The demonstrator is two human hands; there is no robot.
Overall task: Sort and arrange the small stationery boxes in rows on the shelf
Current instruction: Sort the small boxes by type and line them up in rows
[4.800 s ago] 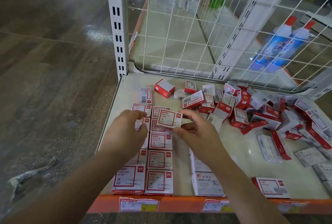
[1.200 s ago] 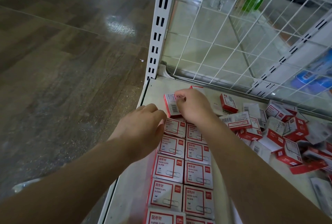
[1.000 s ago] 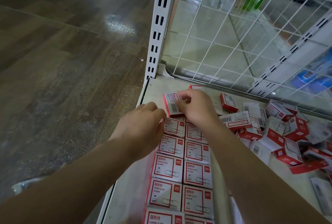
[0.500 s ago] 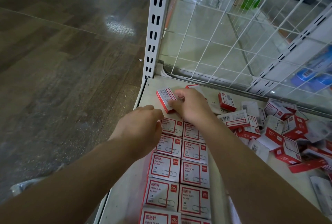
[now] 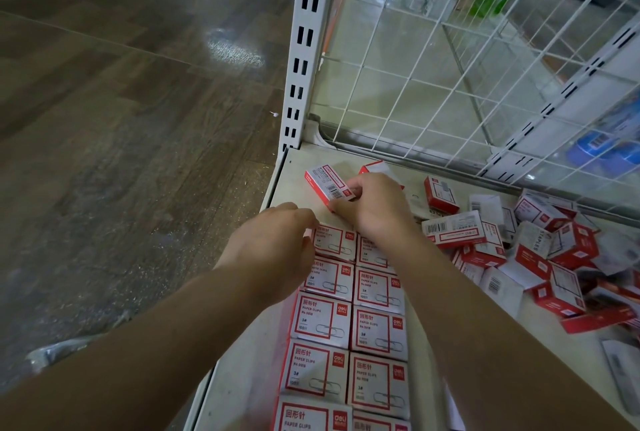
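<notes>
Two columns of red-and-white paper clip boxes (image 5: 348, 323) lie flat along the left side of the beige shelf (image 5: 242, 382). My right hand (image 5: 375, 211) pinches one small box (image 5: 329, 183) by its near end, tilted, barcode side up, just above the far end of the columns. My left hand (image 5: 277, 247) hovers with curled fingers at the left edge of the top row and holds nothing that I can see. A loose heap of mixed boxes (image 5: 540, 250) covers the right side of the shelf.
A white slotted upright post (image 5: 304, 50) stands at the shelf's back left corner, and a white wire grid panel (image 5: 450, 67) closes the back. Blue bottles (image 5: 602, 150) show behind the grid. Wooden floor (image 5: 121, 119) lies to the left.
My right hand has turned the box it holds from upright to a flatter tilt and carried it slightly left and farther back. My left hand has stayed at the rows.
</notes>
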